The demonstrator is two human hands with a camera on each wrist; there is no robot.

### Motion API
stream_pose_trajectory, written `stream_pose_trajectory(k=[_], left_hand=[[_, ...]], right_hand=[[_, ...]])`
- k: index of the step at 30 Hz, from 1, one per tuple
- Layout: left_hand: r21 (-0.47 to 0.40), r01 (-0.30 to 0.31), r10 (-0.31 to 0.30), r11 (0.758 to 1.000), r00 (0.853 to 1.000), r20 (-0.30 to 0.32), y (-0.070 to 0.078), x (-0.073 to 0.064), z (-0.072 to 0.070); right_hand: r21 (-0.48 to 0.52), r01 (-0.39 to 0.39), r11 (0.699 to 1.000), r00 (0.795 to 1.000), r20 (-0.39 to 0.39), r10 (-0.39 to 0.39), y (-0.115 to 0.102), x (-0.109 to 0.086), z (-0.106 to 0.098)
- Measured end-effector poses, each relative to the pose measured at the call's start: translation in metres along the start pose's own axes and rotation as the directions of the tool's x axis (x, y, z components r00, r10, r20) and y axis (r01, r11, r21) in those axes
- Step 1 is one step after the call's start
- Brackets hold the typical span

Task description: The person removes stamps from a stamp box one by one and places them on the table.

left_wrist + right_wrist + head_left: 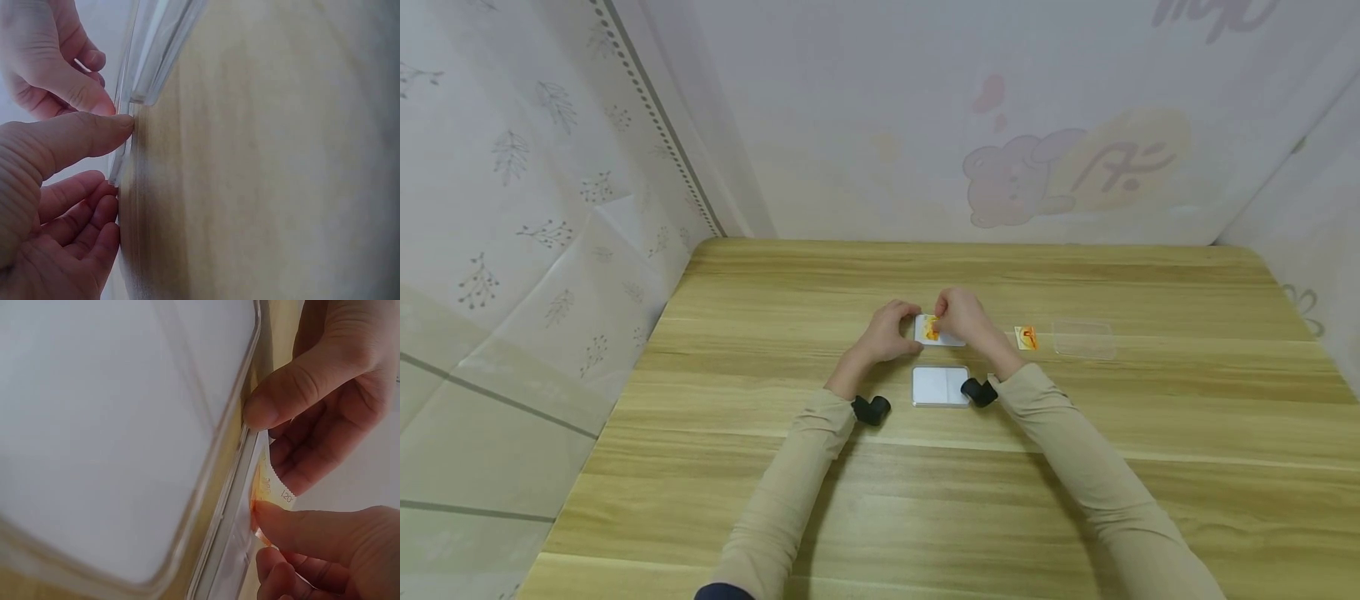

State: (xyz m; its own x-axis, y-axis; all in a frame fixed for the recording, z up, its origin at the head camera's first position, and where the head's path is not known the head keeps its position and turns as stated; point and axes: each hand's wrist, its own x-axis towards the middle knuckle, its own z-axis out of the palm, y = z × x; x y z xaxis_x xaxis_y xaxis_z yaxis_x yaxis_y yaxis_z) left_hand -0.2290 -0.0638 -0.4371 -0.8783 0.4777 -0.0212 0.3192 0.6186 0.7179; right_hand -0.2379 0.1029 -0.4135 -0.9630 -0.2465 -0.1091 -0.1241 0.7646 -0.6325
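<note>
My left hand (886, 333) holds a shallow clear plastic case (953, 341) with a white inside, its thumb at the near edge and its fingers around the left end. Over that case, my right hand (967, 318) pinches an orange and yellow postage stamp (931, 328) between thumb and fingers. In the right wrist view the stamp (272, 481) stands tilted at the case, showing a toothed edge and the print "120". The left wrist view shows the left thumb (94, 134) on the case rim; the right hand's fingers there hide the stamp.
Nearer the body lies a second clear case (938, 387) with a white inside. To the right are another orange stamp (1026, 337) and a clear plastic lid (1084, 340), both flat on the wooden table (880, 517). Patterned cloth walls (850, 125) stand behind and beside the table.
</note>
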Motion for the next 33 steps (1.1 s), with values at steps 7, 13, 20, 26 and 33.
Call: stream_pose_trajectory(k=[7,13,20,26,33], left_hand=[[0.0,0.007,-0.007,1.0,1.0,0.006,0.0,0.001,0.0],[0.005,0.002,-0.002,1.0,1.0,0.003,0.0,0.0,0.0],[0.001,-0.001,0.001,1.0,1.0,0.001,0.001,-0.001,0.0],[0.006,0.003,-0.003,1.0,1.0,0.005,0.001,-0.001,0.0],[0.016,0.009,-0.009,1.0,1.0,0.001,0.002,0.0,0.0]], right_hand=[[-0.014,0.02,1.0,1.0,-0.014,-0.02,0.002,0.001,0.0],[0.001,0.045,0.999,0.999,-0.013,-0.045,0.002,-0.001,-0.002],[0.051,0.09,0.995,0.996,-0.025,-0.089,0.003,-0.004,-0.005],[0.141,0.079,0.987,0.997,-0.025,-0.076,0.006,-0.006,-0.006],[0.23,-0.013,0.973,1.0,0.014,0.01,0.012,-0.006,-0.007]])
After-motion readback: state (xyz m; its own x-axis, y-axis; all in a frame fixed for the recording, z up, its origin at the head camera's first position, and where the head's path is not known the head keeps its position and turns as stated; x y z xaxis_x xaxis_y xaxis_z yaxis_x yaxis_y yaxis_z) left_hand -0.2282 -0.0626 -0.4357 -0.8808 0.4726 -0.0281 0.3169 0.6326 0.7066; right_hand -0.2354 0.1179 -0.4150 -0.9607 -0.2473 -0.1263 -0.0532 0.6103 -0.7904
